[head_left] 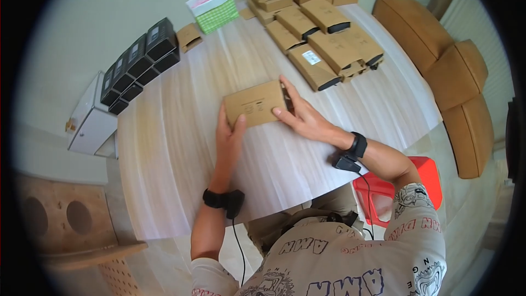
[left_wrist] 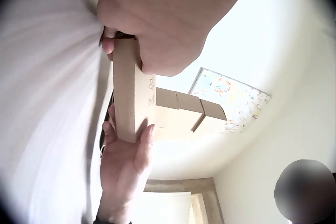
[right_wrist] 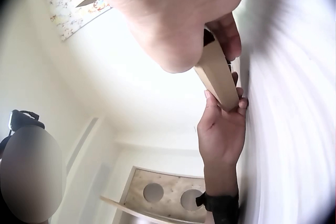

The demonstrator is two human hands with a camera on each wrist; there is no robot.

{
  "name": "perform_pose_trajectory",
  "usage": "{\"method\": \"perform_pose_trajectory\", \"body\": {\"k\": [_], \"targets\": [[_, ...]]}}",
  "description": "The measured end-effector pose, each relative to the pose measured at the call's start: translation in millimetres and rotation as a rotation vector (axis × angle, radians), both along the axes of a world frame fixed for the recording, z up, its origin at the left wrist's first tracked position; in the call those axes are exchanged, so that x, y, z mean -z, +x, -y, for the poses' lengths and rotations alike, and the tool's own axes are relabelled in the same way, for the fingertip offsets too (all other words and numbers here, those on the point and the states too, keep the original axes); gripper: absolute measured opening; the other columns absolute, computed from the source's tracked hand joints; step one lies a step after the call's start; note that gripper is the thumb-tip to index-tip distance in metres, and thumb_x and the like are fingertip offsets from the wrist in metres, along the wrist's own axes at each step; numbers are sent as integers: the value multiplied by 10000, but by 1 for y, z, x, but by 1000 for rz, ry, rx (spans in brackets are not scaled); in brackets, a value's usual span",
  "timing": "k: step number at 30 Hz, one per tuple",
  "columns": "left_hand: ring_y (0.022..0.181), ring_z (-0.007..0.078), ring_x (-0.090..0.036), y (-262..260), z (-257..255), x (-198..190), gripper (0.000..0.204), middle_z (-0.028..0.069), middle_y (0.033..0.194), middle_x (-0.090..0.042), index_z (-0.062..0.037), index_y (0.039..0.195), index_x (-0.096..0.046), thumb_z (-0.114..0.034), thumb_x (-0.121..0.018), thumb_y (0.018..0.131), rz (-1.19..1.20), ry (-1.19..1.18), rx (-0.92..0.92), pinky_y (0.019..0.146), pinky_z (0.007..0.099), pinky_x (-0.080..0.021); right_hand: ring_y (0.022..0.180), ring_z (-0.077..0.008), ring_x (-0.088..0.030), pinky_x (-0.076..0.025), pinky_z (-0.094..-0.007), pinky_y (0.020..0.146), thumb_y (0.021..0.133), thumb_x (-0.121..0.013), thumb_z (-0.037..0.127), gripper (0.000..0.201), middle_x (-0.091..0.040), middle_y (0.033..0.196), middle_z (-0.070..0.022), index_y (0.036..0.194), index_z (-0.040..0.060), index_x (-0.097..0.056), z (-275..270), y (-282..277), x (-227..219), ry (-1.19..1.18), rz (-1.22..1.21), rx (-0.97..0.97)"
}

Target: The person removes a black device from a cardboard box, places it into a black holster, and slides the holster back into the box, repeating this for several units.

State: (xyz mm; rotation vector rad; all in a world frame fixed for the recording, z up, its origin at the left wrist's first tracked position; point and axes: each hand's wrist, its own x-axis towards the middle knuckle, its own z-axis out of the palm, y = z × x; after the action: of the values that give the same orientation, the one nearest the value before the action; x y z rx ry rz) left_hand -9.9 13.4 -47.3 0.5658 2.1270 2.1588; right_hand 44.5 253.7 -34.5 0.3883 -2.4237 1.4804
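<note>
A flat brown cardboard box point(head_left: 252, 101) with small dark print on its top face is held between both hands over the table. My left hand point(head_left: 227, 140) grips its left end, thumb on top and fingers at the side. At the right end my right hand point(head_left: 309, 120) has its thumb on the near corner and its fingers round the far one. Something dark shows inside that right end, beside the palm. From the left wrist, the narrow side of the box point(left_wrist: 126, 87) is visible, with the right hand point(left_wrist: 123, 166) cupping its far end.
Several brown boxes point(head_left: 334, 49) lie grouped at the back right. Black boxes point(head_left: 137, 57) are stacked along the left edge, near a small brown carton point(head_left: 189, 38) and a green checked bag point(head_left: 216, 15). A red stool point(head_left: 427, 178) stands beside the wood-grain table point(head_left: 181, 148).
</note>
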Motion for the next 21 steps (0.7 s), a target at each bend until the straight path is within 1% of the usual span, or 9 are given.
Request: {"method": "perform_pose_trajectory", "body": {"k": [1, 2, 4, 5, 7, 9, 12, 13, 21], "targets": [[1093, 95, -604, 0, 3, -4, 610, 69, 1367, -645, 5, 1637, -359, -113, -601, 1090, -1, 7, 20, 900, 265, -502, 981, -251, -659, -555, -378, 888, 1085, -645, 334, 768, -651, 1207, -203, 1629, -45, -258, 0, 3, -13, -75, 174, 9], [1115, 100, -611, 0, 8, -9, 577, 72, 1354, -657, 9, 1619, -398, -124, -598, 1095, 43, 15, 11, 925, 271, -505, 981, -251, -659, -555, -378, 888, 1085, -645, 334, 768, -651, 1207, -203, 1629, -45, -258, -1, 2, -13, -71, 172, 27], [1138, 106, -618, -6, 9, -11, 546, 75, 1340, -669, 12, 1601, -437, -135, -595, 1099, 89, 26, 9, 949, 277, -508, 855, -166, -606, -525, -333, 777, 1054, -706, 306, 651, -640, 994, -88, 1516, -17, -382, -4, -5, -4, -301, 156, -94], [1183, 127, -622, -9, 9, -9, 525, 86, 1347, -674, 26, 1574, -472, -129, -609, 1092, 36, 73, -38, 987, 290, -506, 840, -122, -599, -518, -302, 744, 1027, -748, 275, 558, -650, 967, -70, 1422, 12, -455, -6, -8, 2, -363, 193, -110], [1228, 147, -625, -8, 10, -12, 505, 96, 1355, -678, 39, 1548, -507, -124, -624, 1085, -19, 115, -119, 1026, 303, -504, 827, -123, -597, -515, -306, 738, 1026, -747, 269, 557, -647, 943, -62, 1433, 17, -463, -10, -8, 5, -319, 213, -140], [1247, 210, -658, -6, 11, -14, 529, 156, 1406, -672, 62, 1532, -515, -69, -667, 1042, -196, 18, -190, 1071, 334, -508, 814, -124, -594, -511, -311, 732, 1024, -747, 263, 556, -644, 919, -55, 1443, 23, -472, -4, -9, 7, -290, 234, -210], [1240, 219, -668, 0, 10, -22, 541, 174, 1390, -685, 51, 1505, -552, -78, -717, 1007, -256, -144, -276, 1059, 348, -523, 802, -121, -588, -500, -309, 724, 1016, -756, 247, 556, -635, 903, -45, 1446, 20, -486, -7, -5, -1, -180, 301, -151], [1250, 237, -672, 2, 5, -21, 522, 196, 1381, -695, 51, 1482, -582, -76, -720, 995, -332, -110, -290, 1055, 356, -529, 798, -122, -583, -496, -311, 721, 1016, -755, 242, 567, -628, 895, -43, 1458, 18, -480, -8, -5, -1, -190, 287, -153], [1258, 261, -681, 2, 4, -23, 442, 211, 1368, -710, 68, 1409, -650, -72, -712, 995, -349, -177, -322, 1076, 359, -518, 886, -117, -579, -511, -293, 783, 1041, -735, 265, 620, -640, 1038, -74, 1516, -11, -447, -8, 0, -8, -131, 283, -175]]}}
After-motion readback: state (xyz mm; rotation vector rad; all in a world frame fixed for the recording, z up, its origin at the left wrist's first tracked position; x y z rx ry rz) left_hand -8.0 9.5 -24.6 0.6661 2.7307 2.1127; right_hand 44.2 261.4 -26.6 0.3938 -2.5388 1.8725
